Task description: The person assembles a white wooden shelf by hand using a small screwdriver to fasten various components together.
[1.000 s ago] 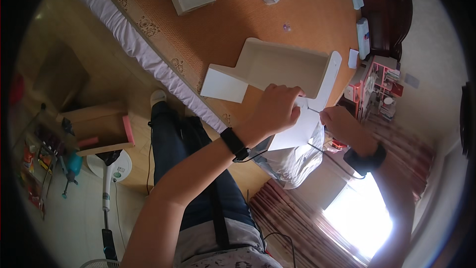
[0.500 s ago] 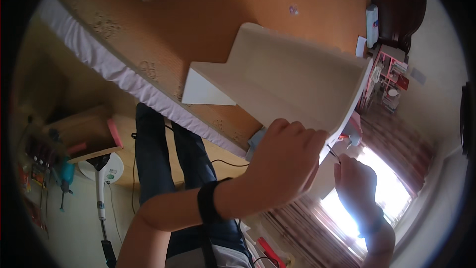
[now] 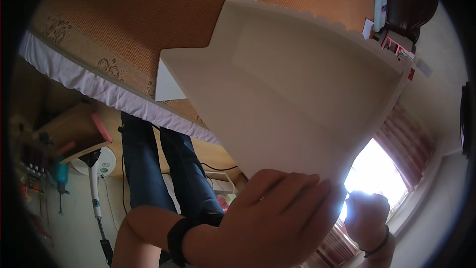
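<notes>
A large cardboard piece (image 3: 297, 84) with raised sides, beige inside and white on its outer face, tilts up over the bed's near edge. One long border of it is wavy. My left hand (image 3: 277, 213), with a black band at the wrist, is closed on its lower edge near the right corner. Just to the right, my right hand (image 3: 367, 218) is closed beside that corner. Its fingers pinch a thin metal tool, mostly hidden now against the bright window; the tool's kind cannot be made out.
A bed with a brown woven mat (image 3: 163, 10) and white frilled skirt (image 3: 99, 89) spans the far side. At left on the floor are an open cardboard box (image 3: 79, 129), a white long-handled device (image 3: 95, 188) and a teal bottle-shaped thing (image 3: 60, 173). Right stands a curtained window (image 3: 382, 168).
The cardboard piece has tilted up and come closer, its wavy border now showing more fully. Both my hands have moved lower, and the view has shifted slightly.
</notes>
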`<state>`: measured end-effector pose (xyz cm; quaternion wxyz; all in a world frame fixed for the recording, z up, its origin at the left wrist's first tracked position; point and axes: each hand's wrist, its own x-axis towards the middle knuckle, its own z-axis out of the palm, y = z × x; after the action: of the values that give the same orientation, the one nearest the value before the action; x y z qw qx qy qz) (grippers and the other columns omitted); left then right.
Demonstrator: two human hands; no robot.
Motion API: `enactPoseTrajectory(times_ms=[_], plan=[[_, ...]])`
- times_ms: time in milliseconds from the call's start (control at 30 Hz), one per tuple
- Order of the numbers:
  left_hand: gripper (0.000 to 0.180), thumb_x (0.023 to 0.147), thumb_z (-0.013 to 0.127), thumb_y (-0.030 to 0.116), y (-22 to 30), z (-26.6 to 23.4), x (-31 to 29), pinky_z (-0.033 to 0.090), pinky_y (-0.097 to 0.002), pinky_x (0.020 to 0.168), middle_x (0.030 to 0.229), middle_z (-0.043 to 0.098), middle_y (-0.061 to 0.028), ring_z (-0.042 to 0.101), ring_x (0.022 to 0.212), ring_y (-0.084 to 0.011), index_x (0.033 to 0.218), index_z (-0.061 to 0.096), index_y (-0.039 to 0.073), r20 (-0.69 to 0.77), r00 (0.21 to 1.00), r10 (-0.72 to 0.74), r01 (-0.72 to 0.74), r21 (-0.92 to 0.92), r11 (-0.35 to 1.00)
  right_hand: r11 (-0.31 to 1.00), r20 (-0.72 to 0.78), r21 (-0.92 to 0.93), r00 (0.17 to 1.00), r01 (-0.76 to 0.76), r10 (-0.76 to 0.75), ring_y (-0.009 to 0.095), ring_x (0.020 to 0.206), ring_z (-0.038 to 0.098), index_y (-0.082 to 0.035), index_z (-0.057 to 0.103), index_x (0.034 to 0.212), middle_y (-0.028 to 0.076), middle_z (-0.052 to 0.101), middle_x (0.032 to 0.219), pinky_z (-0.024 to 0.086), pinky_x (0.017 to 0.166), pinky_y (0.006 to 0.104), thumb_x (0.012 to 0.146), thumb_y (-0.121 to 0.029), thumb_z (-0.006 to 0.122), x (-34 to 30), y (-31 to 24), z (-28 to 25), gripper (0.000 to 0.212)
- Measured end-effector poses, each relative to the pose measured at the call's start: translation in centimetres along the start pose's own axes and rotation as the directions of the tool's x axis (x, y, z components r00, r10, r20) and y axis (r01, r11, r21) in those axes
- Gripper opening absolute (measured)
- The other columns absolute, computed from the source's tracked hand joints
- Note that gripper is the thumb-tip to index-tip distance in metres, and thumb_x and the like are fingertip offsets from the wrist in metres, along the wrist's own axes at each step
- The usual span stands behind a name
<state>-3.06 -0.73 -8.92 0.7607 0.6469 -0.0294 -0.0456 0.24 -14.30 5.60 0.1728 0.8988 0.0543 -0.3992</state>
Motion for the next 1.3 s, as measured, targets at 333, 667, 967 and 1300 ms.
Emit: enactPoseTrajectory(times_ms=[333,667,967,1300], plan=[[0.031,0.071,0.06,0.01,0.2,-0.9,0.2,0.039,-0.033,0.076,0.089,0.062,-0.0066,0.058,0.084,-0.0183,0.102,0.059,0.006,0.038,0.999,0.005,-0.007,0.036,0.999,0.977,-0.136,0.158,0.977,-0.145,0.167,0.021,0.042,0.046,-0.001,0.054,0.062,0.011,0.052,0.054,0.034,0.043,0.0318,0.076,0.0,0.051,-0.3,-1.4,0.5,0.014],[0.042,0.077,0.058,0.015,2.2,-3.4,1.9,0.038,-0.042,0.088,0.109,0.055,-0.0139,0.053,0.1,-0.0258,0.117,0.054,0.005,0.3,0.954,-0.011,-0.133,0.452,0.882,0.851,-0.135,0.455,0.924,-0.262,0.357,0.033,0.048,0.053,-0.002,0.056,0.079,0.017,0.053,0.057,0.038,0.045,0.0387,0.083,-0.01,0.058,-6.3,2.4,0.7,0.01],[0.048,0.084,0.049,0.009,6.4,-0.8,2.4,0.028,-0.0557,0.102,0.108,0.05,-0.0111,0.053,0.101,-0.0252,0.129,0.05,0.026,0.682,0.732,-0.01,-0.671,0.723,0.164,0.665,-0.174,0.7,0.842,-0.259,0.511,0.035,0.051,0.052,-0.001,0.055,0.072,0.018,0.051,0.056,0.039,0.047,0.0386,0.081,-0.009,0.057,-17.2,9.0,8.5,0.012],[0.056,0.079,0.046,0.005,8.9,2.9,0.1,0.02,-0.0521,0.107,0.128,0.048,-0.017,0.044,0.119,-0.0326,0.133,0.044,0.021,0.57,0.791,-0.223,-0.612,0.727,-0.31,0.457,-0.177,0.874,0.767,-0.165,0.616,0.033,0.052,0.056,-0.007,0.057,0.074,0.014,0.056,0.057,0.043,0.049,0.041,0.084,-0.019,0.058,-25.3,20.3,25.7,0.016]])
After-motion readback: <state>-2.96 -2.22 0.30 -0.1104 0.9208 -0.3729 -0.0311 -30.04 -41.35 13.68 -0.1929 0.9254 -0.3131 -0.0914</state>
